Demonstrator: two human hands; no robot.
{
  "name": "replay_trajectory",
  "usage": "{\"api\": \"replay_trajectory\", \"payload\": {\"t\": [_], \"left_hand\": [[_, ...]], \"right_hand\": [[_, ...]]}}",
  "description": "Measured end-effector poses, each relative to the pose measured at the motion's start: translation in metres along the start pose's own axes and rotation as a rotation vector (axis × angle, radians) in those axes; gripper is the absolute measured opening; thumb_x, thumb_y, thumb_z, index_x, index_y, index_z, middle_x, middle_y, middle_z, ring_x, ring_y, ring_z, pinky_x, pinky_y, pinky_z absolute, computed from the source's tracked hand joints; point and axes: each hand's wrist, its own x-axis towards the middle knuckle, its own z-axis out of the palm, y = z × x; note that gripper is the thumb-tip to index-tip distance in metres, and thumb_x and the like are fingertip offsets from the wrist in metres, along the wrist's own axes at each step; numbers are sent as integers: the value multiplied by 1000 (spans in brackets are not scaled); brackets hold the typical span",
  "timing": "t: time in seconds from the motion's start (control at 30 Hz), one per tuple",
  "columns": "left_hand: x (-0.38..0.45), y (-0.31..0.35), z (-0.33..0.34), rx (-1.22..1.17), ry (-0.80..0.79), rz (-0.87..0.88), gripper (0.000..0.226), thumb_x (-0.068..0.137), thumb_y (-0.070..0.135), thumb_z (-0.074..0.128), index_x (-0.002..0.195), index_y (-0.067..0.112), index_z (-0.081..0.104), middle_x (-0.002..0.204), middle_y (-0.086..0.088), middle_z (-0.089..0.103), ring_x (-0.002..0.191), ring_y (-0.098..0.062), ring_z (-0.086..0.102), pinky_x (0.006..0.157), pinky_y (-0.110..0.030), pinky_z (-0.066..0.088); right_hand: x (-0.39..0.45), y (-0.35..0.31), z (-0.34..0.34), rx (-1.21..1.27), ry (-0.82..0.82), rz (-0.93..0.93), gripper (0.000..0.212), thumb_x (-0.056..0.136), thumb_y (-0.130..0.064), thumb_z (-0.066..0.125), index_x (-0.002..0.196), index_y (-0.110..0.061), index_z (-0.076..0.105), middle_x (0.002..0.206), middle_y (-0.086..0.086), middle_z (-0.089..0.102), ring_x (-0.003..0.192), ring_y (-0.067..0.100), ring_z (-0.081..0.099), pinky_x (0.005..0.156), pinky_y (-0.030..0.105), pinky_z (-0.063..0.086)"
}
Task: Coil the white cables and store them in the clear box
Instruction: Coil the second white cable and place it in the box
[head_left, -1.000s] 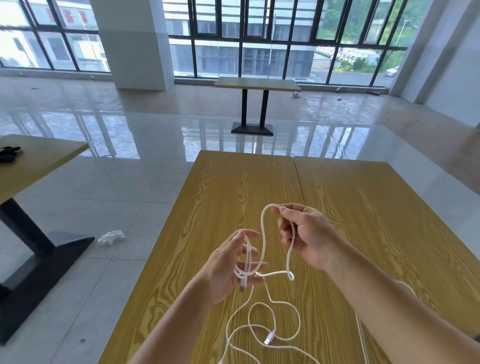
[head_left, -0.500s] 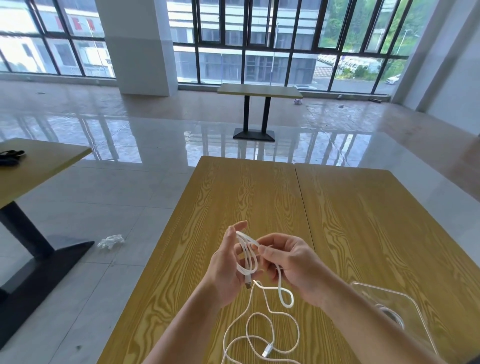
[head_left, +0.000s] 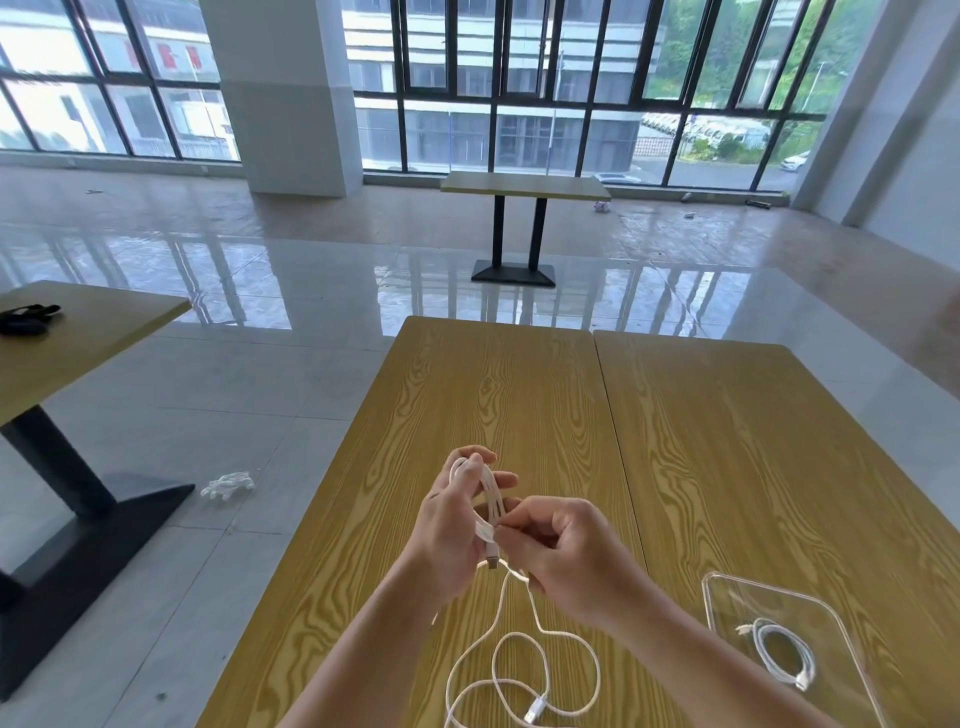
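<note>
Presently the left hand (head_left: 454, 525) grips a small coil of white cable (head_left: 488, 499), its long axis running away from the viewer, plug end pointing down. The right hand (head_left: 566, 556) pinches the strand beside it. Slack loops lie on the wooden table (head_left: 519, 395). A coiled cable (head_left: 782, 652) sits in the clear box (head_left: 852, 644). No legible markings.

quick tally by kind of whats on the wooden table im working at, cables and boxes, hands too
white cables: 2, one being coiled in the hands, one already coiled in the box
clear box: 1
hands: 2, left hand and right hand, both gripping the cable being coiled
total: 5
</note>
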Motion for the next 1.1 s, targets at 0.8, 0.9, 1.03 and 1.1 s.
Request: {"api": "replay_trajectory", "payload": {"t": [0.8,0.9,1.03,1.1], "left_hand": [[6,70,-32,60,-52,88,32,100,42,45,113,29,71,95,-8,71,71,-21,60,61,-34,47],[-1,64,-29,172,-78,69,34,102,40,42,118,28,69,92,-7,70,71,-20,62,65,-34,47],[-9,52,-25,220,-60,57,33,105,35,40,115,24,70,87,-8,69,80,-24,63,75,-41,49],[-10,45,-24,244,-28,84,32,105,33,40,115,23,69,88,-10,66,86,-25,62,78,-41,50]], "right_hand": [[19,8,-37,-692,-109,186,31,98,-18,54,69,-17,66,61,-6,59,46,6,52,43,15,41],[24,3,-38,-595,30,203,27,95,-18,57,73,-13,71,62,-2,67,50,16,64,50,27,58],[21,-11,-36,-296,124,210,18,95,-20,63,81,-15,73,69,5,74,50,11,67,53,27,60],[18,-20,-33,-126,139,205,14,95,-18,64,86,-12,73,71,6,74,49,11,64,51,24,56]]}}
